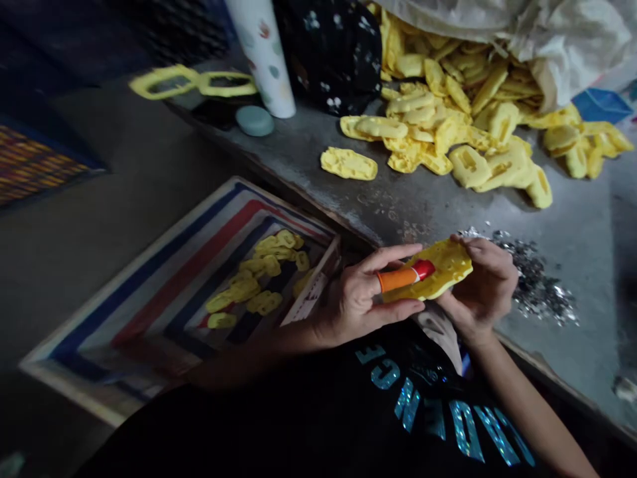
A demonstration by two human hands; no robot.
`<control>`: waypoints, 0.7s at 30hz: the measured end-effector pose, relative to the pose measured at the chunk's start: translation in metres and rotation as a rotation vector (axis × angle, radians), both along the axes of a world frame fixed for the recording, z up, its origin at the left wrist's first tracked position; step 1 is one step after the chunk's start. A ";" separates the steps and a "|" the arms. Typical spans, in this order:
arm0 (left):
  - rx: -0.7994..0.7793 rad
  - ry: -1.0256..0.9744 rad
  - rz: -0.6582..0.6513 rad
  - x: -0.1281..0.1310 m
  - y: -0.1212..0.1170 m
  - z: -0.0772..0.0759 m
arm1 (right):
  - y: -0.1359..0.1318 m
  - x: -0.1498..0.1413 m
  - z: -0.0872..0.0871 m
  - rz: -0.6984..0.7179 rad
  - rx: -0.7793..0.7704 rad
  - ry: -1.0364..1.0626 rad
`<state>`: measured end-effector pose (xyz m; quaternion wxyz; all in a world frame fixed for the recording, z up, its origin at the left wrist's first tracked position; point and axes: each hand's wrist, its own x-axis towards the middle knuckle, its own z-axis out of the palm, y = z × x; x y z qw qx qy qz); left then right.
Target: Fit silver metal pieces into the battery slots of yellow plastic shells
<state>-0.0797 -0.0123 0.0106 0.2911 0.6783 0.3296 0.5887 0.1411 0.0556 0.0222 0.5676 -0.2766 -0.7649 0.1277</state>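
The grey table (587, 219) carries a pale sack (572, 40), its open mouth spilling yellow molded pieces (423, 119) onto the surface. Next in size, a shallow wooden-rimmed box (149, 265), lined with red, white and blue striped sheeting, holds a loose group of similar pieces toward its table-side end. Above the table's near edge, the left hand (361, 295) is clamped on one end of the held yellow piece (440, 269), thumb below and fingers above; the right hand (485, 285) curls closed around its other end. A patch of silvery scraps (537, 272) lies on the table beside the right hand. Smallest, an orange finger cover (398, 277) with a red tip on the left hand lies against the held yellow piece.
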 end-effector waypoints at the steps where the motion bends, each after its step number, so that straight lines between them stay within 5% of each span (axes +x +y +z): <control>1: -0.027 0.017 0.048 -0.007 -0.002 -0.007 | 0.002 -0.005 0.000 0.027 -0.035 -0.053; 7: -0.303 0.302 0.578 -0.103 -0.045 -0.066 | 0.007 -0.012 0.002 0.189 -0.241 -0.404; 11: -0.463 0.518 0.802 -0.162 -0.048 -0.061 | 0.000 0.010 0.006 0.112 -0.230 -0.378; 14: -0.394 0.671 0.755 -0.168 0.010 -0.028 | -0.009 0.022 0.013 0.108 -0.209 -0.367; 18: -0.309 0.889 0.404 -0.149 0.132 0.020 | -0.023 0.034 0.021 0.167 -0.178 -0.329; 21: -0.347 0.994 0.240 -0.138 0.195 0.044 | -0.042 0.051 0.023 0.139 -0.190 -0.311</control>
